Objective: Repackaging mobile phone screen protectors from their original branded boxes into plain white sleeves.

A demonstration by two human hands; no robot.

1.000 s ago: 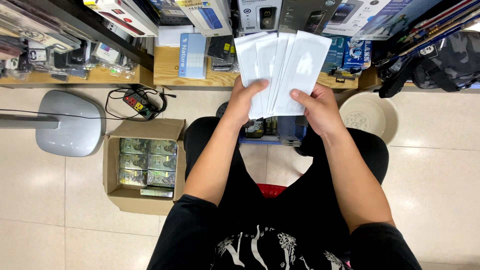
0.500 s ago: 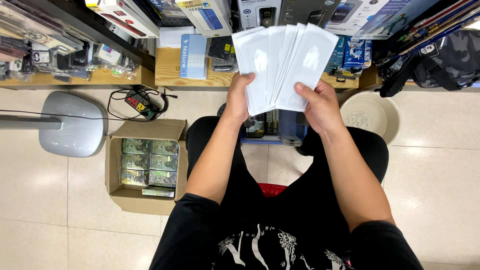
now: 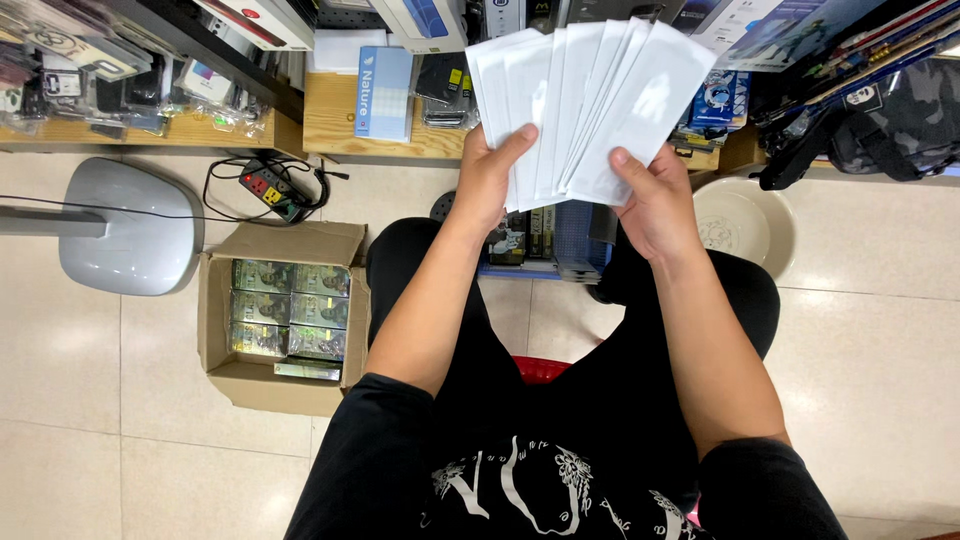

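- Holding white packets fanned out, raised before the far shelf, so each edge is showing.
- Left hand pinching the fan's base; right hand clamping its right side.
- Sitting beside an open box on the floor, left.

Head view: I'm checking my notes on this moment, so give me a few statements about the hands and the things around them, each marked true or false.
1. Both hands, left hand and right hand, hold a fan of white flat packets. True.
2. The cardboard box on the floor is shut with tape. False: its flaps are open and packaged goods show inside.
3. A power strip lies on the floor near the grey stand base. True.
4. The round beige basin sits on the wooden shelf. False: it stands on the floor by the right arm.
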